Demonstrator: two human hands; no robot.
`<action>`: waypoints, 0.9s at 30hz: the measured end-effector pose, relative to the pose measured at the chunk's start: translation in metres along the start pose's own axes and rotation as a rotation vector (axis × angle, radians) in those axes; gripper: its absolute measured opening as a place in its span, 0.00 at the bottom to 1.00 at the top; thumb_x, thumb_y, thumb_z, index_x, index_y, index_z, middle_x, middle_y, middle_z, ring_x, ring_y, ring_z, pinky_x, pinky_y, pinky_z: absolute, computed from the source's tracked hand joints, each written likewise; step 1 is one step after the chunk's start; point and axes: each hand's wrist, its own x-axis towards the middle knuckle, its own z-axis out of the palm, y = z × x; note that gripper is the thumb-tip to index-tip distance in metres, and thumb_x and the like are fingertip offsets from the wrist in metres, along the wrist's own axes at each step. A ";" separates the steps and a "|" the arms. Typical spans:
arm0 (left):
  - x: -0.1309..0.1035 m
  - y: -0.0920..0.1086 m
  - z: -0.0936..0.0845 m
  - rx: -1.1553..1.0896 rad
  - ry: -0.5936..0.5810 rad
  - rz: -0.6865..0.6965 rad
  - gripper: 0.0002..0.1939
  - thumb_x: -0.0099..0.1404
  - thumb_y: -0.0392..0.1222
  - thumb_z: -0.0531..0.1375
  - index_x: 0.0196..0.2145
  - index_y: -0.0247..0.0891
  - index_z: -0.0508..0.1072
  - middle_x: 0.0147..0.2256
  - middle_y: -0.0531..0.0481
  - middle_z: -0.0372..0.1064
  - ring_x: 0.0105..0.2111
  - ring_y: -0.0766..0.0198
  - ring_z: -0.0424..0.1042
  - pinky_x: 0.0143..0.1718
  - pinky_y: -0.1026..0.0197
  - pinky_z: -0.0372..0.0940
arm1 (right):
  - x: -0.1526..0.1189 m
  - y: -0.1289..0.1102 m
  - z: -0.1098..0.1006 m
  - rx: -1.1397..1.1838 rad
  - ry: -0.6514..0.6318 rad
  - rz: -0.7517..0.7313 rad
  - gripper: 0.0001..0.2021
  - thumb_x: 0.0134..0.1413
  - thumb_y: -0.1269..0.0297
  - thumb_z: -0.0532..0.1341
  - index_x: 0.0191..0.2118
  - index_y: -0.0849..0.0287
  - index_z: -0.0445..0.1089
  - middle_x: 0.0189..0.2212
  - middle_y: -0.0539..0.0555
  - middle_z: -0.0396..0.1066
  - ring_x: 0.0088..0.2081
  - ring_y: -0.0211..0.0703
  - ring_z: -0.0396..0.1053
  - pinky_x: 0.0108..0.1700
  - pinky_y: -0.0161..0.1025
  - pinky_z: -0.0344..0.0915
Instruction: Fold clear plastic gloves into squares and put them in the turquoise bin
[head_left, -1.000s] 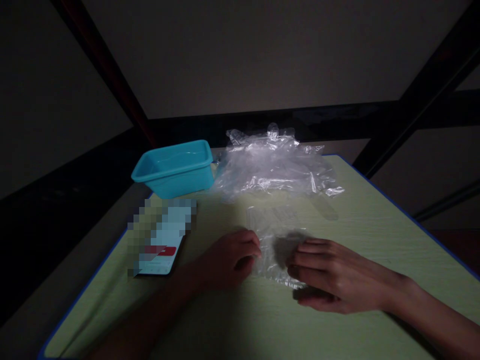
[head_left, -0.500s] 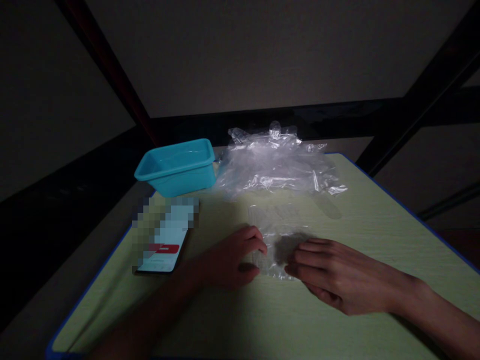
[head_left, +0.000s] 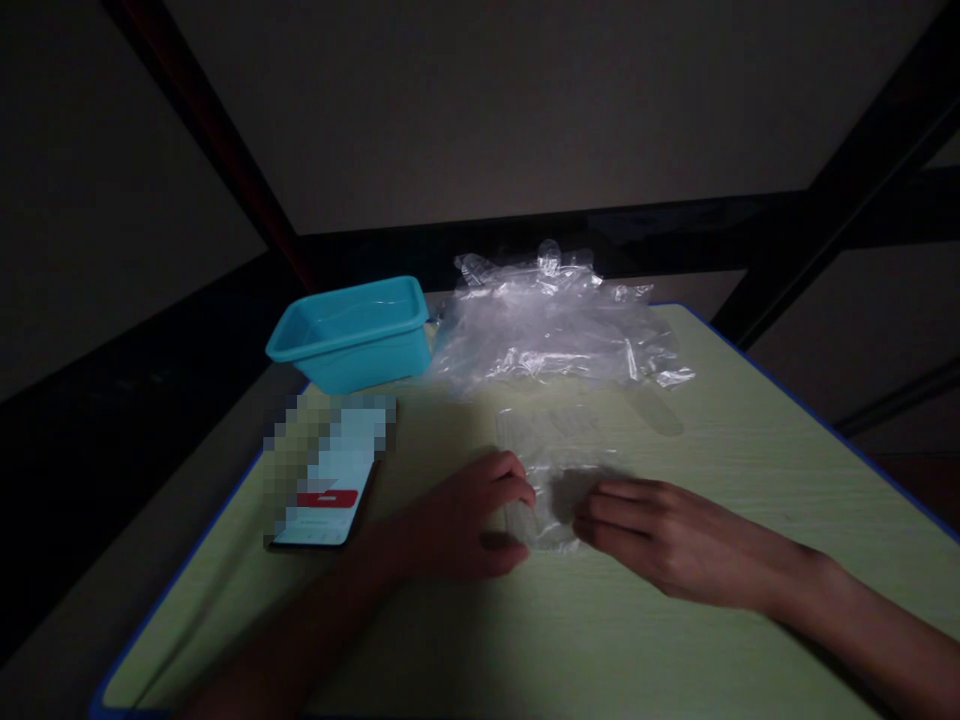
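Note:
A thin clear plastic piece (head_left: 551,460) lies flat on the pale green table (head_left: 720,640). My left hand (head_left: 480,510) rests at its left edge, with thumb and fingers apart and nothing between them. At its lower right is my right hand (head_left: 645,535), fingers bent and pressed together over the film; whatever they pinch is hidden. Beyond both hands sits a crumpled pile of clear plastic (head_left: 555,320), shiny and loose.
A turquoise plastic bin (head_left: 360,350) stands at the back left. Nearer, a phone (head_left: 337,480) with a lit, partly blurred screen lies left of my left hand. A dark-framed wall rises behind the table.
My right hand has shifted slightly up, and its thumb has gone out of sight beneath the fingers. The near edge of the clear piece has moved a little away from me.

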 end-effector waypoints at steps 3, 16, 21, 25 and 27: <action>-0.001 0.000 0.000 0.034 -0.006 0.008 0.17 0.51 0.37 0.63 0.39 0.36 0.65 0.41 0.46 0.59 0.42 0.58 0.62 0.43 0.58 0.62 | 0.000 0.002 0.002 0.080 0.052 0.040 0.13 0.60 0.75 0.47 0.37 0.64 0.69 0.29 0.56 0.69 0.33 0.43 0.65 0.34 0.40 0.65; -0.001 0.001 0.004 0.200 0.030 0.046 0.10 0.55 0.37 0.57 0.37 0.36 0.66 0.40 0.46 0.61 0.40 0.59 0.61 0.40 0.58 0.62 | 0.004 0.008 -0.008 0.546 0.082 0.343 0.09 0.55 0.76 0.52 0.39 0.60 0.67 0.30 0.53 0.71 0.31 0.39 0.68 0.31 0.36 0.65; -0.003 0.004 -0.002 0.234 -0.032 0.077 0.16 0.49 0.32 0.56 0.39 0.35 0.66 0.41 0.45 0.60 0.40 0.58 0.61 0.41 0.58 0.62 | 0.002 0.010 -0.009 0.526 0.054 0.318 0.12 0.55 0.77 0.50 0.41 0.61 0.66 0.31 0.53 0.70 0.32 0.40 0.68 0.32 0.37 0.65; -0.003 0.008 -0.005 0.330 -0.053 0.103 0.14 0.49 0.29 0.55 0.36 0.34 0.66 0.40 0.45 0.62 0.40 0.59 0.61 0.42 0.59 0.61 | 0.000 0.012 -0.009 0.549 0.038 0.319 0.13 0.55 0.79 0.49 0.41 0.62 0.66 0.31 0.54 0.70 0.33 0.40 0.68 0.34 0.38 0.65; -0.003 0.009 -0.004 0.420 -0.065 0.111 0.09 0.54 0.29 0.54 0.34 0.35 0.66 0.39 0.46 0.63 0.38 0.60 0.62 0.40 0.60 0.61 | -0.001 0.013 -0.009 0.579 0.047 0.321 0.13 0.54 0.79 0.48 0.41 0.61 0.66 0.31 0.54 0.71 0.33 0.40 0.69 0.34 0.38 0.65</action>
